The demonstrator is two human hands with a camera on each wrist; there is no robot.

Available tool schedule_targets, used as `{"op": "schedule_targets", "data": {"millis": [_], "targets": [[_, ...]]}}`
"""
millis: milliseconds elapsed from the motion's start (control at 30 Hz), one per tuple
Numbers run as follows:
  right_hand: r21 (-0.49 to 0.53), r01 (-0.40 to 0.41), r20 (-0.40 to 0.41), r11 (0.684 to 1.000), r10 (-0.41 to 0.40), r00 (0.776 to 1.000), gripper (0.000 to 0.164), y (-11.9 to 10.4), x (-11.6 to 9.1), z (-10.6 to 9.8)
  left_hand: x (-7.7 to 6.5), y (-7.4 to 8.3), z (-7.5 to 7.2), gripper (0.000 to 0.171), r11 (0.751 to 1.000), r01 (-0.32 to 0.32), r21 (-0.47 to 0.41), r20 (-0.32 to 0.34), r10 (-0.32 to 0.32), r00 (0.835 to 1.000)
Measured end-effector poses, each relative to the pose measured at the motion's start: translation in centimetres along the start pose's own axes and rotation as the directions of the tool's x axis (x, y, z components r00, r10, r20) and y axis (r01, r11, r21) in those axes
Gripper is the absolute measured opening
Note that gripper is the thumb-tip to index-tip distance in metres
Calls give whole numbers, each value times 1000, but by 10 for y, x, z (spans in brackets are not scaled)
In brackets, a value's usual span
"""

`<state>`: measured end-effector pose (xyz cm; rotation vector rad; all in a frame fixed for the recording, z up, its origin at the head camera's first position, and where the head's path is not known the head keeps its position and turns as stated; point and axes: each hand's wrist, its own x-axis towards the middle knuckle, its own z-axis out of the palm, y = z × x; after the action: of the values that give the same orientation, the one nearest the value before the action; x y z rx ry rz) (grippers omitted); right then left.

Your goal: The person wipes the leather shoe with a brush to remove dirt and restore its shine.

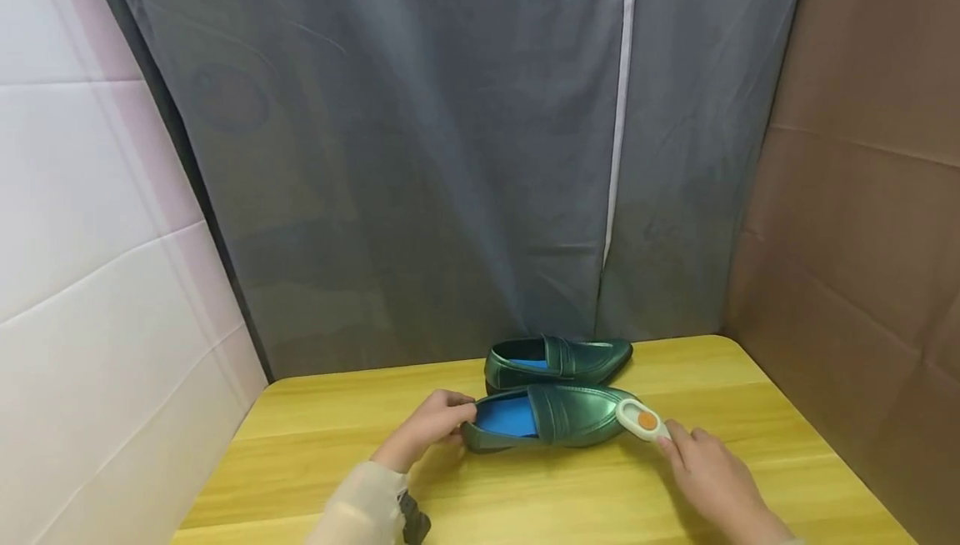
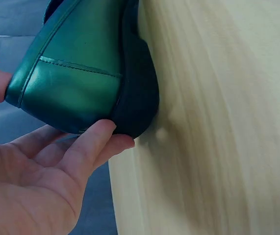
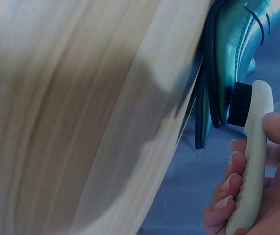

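A shiny green loafer (image 1: 585,413) with a blue insole lies sideways on the table, toe to the right. At its heel, my left hand (image 1: 433,427) grips the back, thumb on the collar and fingers round the heel (image 2: 71,98), as the left wrist view shows. My right hand (image 1: 711,474) holds a pale shoe brush (image 1: 642,420) with an orange oval on it. In the right wrist view, the dark bristles (image 3: 240,104) are against the toe of the loafer, and my fingers wrap the ridged handle (image 3: 250,191).
Right behind the held shoe stands its matching green loafer (image 1: 592,359), pointing the same way. Both are near the far edge of the wood-grain table (image 1: 300,453). A grey curtain (image 1: 420,195) hangs behind, with a white wall (image 1: 97,195) left and a brown one (image 1: 855,220) right.
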<state>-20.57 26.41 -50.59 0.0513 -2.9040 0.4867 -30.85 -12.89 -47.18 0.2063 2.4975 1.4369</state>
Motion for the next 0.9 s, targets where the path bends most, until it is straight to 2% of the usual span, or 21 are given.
{"op": "schedule_targets", "data": {"millis": [267, 467, 700, 900], "targets": [[3, -32, 26, 999, 32, 999, 44, 6, 1, -4, 17, 5, 8, 47, 998, 12, -59, 30, -10, 999], [18, -42, 30, 999, 41, 999, 42, 11, -2, -3, 22, 6, 15, 34, 991, 60, -120, 32, -56, 998], [29, -53, 12, 998, 53, 999, 41, 17, -3, -2, 22, 10, 24, 52, 981, 100, -164, 18, -98, 995], [38, -67, 26, 997, 66, 998, 42, 20, -3, -4, 27, 14, 31, 45, 976, 93, -199, 15, -92, 996]]}}
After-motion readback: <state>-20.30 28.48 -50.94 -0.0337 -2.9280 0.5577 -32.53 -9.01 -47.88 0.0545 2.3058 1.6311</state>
